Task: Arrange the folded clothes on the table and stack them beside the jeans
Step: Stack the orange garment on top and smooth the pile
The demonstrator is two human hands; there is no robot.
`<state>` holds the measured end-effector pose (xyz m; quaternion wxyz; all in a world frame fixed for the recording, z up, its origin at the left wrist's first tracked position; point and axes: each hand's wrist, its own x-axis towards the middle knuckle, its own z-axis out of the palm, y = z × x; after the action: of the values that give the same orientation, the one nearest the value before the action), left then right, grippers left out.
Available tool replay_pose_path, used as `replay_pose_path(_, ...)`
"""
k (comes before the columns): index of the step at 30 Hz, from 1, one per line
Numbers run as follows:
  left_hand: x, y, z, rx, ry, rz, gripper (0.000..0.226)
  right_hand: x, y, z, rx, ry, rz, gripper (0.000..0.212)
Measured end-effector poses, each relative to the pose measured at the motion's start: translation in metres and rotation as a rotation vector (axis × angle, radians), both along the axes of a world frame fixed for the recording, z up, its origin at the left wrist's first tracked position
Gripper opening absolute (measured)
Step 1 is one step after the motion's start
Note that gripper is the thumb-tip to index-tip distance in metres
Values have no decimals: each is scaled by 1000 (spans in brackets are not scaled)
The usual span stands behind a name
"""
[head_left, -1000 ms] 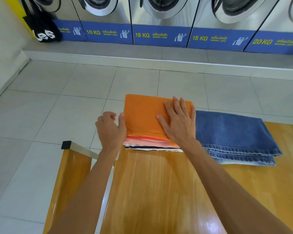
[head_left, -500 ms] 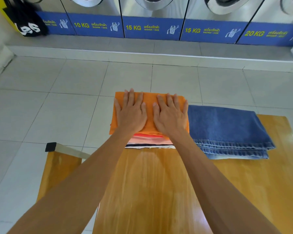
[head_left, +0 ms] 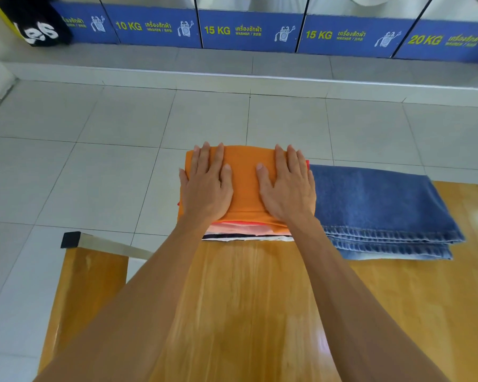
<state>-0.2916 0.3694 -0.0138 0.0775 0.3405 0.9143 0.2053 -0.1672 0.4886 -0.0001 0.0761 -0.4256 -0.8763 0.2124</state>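
Note:
A stack of folded clothes with an orange garment (head_left: 244,186) on top sits at the far edge of the wooden table (head_left: 260,312). Pink, white and dark layers (head_left: 240,232) show under its near edge. Folded blue jeans (head_left: 375,208) lie right beside the stack, touching it. My left hand (head_left: 206,186) lies flat, fingers spread, on the left half of the orange garment. My right hand (head_left: 287,186) rests flat on the right half. Neither hand grips anything.
A wooden bench or chair part with a metal, black-capped rail (head_left: 94,242) stands left of the table. Grey floor tiles (head_left: 122,166) lie beyond. Washing machines with blue labels (head_left: 249,30) line the back wall, and a black bag (head_left: 36,23) hangs at top left.
My left hand has come from the stack's left side onto the orange top. Both flat hands have since slid apart toward the garment's left and right sides.

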Motion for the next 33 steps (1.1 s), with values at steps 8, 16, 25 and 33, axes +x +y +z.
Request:
replay_pose_path(8, -16, -11, -3, 164, -227, 128, 53, 16, 2, -9, 61, 86, 3, 57)
replay_pose_path(16, -14, -12, -5, 165, -226, 118, 53, 18, 6, -9, 19, 62, 49, 58)
replay_pose_path(25, -12, -7, 23, -116, -48, 56, 57, 10, 1, 18, 153, -100, 95, 57)
replay_pose_path(33, 18, -15, 15, -103, 131, -210, 59, 33, 3, 11, 165, -166, 197, 59)
